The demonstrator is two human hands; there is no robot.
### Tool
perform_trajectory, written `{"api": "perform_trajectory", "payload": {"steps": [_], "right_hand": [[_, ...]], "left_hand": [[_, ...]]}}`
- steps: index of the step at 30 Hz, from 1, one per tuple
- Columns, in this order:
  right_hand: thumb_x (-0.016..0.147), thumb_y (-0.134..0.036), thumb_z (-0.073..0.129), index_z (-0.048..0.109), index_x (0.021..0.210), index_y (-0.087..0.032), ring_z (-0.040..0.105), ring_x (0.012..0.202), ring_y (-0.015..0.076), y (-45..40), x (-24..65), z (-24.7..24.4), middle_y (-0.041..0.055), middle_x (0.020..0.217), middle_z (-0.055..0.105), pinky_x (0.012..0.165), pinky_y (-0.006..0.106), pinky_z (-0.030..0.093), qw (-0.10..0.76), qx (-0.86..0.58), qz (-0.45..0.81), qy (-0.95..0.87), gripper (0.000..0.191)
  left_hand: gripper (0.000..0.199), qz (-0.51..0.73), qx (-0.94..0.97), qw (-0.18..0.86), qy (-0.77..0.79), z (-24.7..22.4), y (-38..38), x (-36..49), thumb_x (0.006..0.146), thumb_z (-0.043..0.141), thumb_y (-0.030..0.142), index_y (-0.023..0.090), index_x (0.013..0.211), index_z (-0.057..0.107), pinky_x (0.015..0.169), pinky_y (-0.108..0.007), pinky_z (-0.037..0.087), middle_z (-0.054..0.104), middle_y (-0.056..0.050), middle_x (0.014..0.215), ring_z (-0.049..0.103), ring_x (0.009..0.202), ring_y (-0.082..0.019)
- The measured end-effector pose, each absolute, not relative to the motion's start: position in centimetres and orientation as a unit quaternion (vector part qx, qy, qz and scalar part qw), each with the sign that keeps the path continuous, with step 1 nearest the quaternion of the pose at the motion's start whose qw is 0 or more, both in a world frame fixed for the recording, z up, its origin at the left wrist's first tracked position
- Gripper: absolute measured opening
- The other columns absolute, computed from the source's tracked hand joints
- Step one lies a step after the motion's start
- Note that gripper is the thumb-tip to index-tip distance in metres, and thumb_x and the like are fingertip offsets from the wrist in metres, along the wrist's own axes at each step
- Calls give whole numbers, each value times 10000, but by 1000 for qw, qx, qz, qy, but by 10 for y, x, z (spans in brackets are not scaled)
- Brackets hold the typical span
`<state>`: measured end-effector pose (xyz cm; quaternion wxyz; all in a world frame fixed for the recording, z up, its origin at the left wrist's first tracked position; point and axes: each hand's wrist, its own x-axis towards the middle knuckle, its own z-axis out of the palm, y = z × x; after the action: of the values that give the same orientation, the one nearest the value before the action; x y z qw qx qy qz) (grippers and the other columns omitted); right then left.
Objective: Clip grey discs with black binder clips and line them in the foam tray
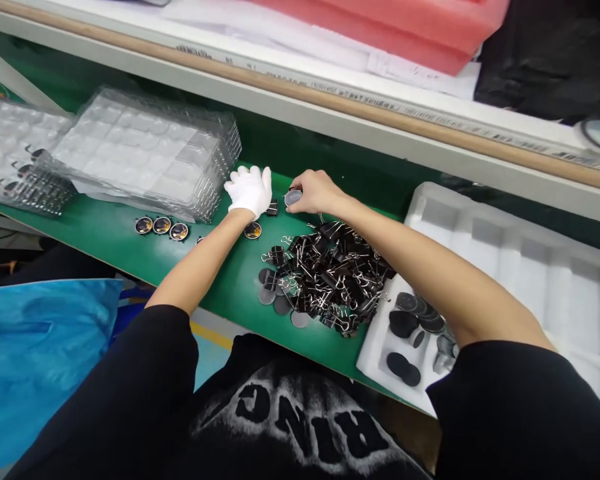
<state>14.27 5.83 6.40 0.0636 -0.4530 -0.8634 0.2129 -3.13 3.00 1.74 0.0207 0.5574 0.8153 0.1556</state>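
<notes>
A green surface (pixel 234 288) carries everything within reach, with a white foam tray (pixel 371 359) on its right side, dark and grey discs lying in the near part. To the left, beyond the left forearm, sits a stack of clear plastic trays (pixel 140 150). Next in size comes the heap of black binder clips (pixel 336 273), which lies just on the near side of the right forearm, its wire handles pointing every way and several flat discs showing at its near left edge. Past the heap the two hands face each other: the left hand (pixel 251 191), in a white glove, is spread with nothing visible in its grip, while the right hand (pixel 314 190), bare, pinches a translucent grey disc (pixel 293 198) in a grip closed firmly around its edge. That disc is round, so it has no long axis, and it sits at the left end of the right hand, directed toward the glove. Between the two, a single clip (pixel 273 208) lies right beside the glove and a small gap from the disc, so the left hand is nearer to it; whether glove and clip touch, I cannot tell.
</notes>
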Motion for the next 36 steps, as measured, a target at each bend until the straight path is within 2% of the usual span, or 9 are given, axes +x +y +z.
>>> {"api": "perform_trajectory", "payload": {"steps": [4, 9, 15, 20, 23, 28, 31, 33, 36], "right_hand": [[785, -409, 921, 835, 970, -176, 631, 1122, 393, 56, 139, 51, 102, 905, 733, 1114, 677, 333, 21, -452, 148, -880, 310], [881, -547, 834, 831, 1050, -178, 583, 1104, 369, 48, 138, 35, 102, 928, 711, 1052, 581, 320, 40, -425, 146, -892, 406], [965, -636, 707, 819, 1038, -176, 557, 1111, 368, 49, 133, 30, 107, 963, 691, 1010, 549, 308, 29, -393, 115, -912, 480], [957, -571, 746, 804, 1129, -179, 551, 1207, 398, 48, 136, 24, 156, 1221, 673, 1015, 552, 337, 47, -386, 116, -914, 432], [919, -494, 807, 749, 1293, -175, 549, 1269, 412, 47, 132, 25, 179, 1348, 635, 1024, 545, 375, 41, -372, 124, -919, 495], [907, -263, 770, 736, 1309, -177, 612, 1267, 369, 51, 125, 51, 146, 1317, 690, 1011, 492, 483, -14, -345, 142, -928, 413], [839, -242, 806, 759, 1246, -170, 674, 1178, 364, 57, 149, 77, 145, 1245, 733, 968, 482, 551, -21, -413, 135, -901, 415], [795, -249, 834, 742, 1292, -175, 702, 1142, 366, 59, 181, 92, 140, 1201, 756, 965, 489, 582, -11, -469, 136, -873, 511], [770, -253, 849, 657, 1456, -202, 707, 1211, 373, 57, 232, 104, 134, 1261, 762, 1046, 512, 590, 46, -552, 133, -822, 715]], "left_hand": [[560, 165, 554, 16, 816, 12, 32, -32, 1105, 334, 517, 158, 1391, 654, 1075, -659, 404, 625, -269, 1374, 512, 1354, -476], [590, 139, 562, 38, 814, 11, 33, -31, 1077, 448, 601, 164, 1444, 597, 1104, -652, 404, 567, -254, 1435, 443, 1427, -493], [542, 132, 552, 23, 823, 12, 33, -31, 1114, 334, 566, 234, 1454, 595, 1144, -644, 406, 603, -203, 1441, 439, 1467, -465], [540, 155, 554, 30, 818, 7, 34, -31, 1108, 352, 572, 232, 1436, 614, 1159, -658, 400, 620, -199, 1438, 427, 1494, -468], [532, 160, 555, 31, 815, 8, 34, -30, 1115, 334, 533, 204, 1387, 652, 1161, -656, 404, 640, -208, 1422, 467, 1473, -456], [538, 222, 573, 66, 786, 24, 49, -40, 1137, 283, 497, 196, 1324, 688, 1164, -555, 445, 708, -180, 1333, 611, 1371, -369], [560, 299, 620, 83, 721, 37, 71, -37, 1155, 224, 448, 209, 1316, 704, 1142, -440, 472, 748, -135, 1246, 680, 1285, -287], [518, 284, 686, 96, 663, 42, 84, -22, 1137, 304, 466, 218, 1313, 724, 1115, -392, 488, 759, -115, 1240, 693, 1268, -274], [499, 150, 812, 129, 550, 42, 97, 16, 1026, 520, 554, 267, 1381, 723, 1052, -350, 520, 765, -80, 1298, 706, 1237, -279]]}}
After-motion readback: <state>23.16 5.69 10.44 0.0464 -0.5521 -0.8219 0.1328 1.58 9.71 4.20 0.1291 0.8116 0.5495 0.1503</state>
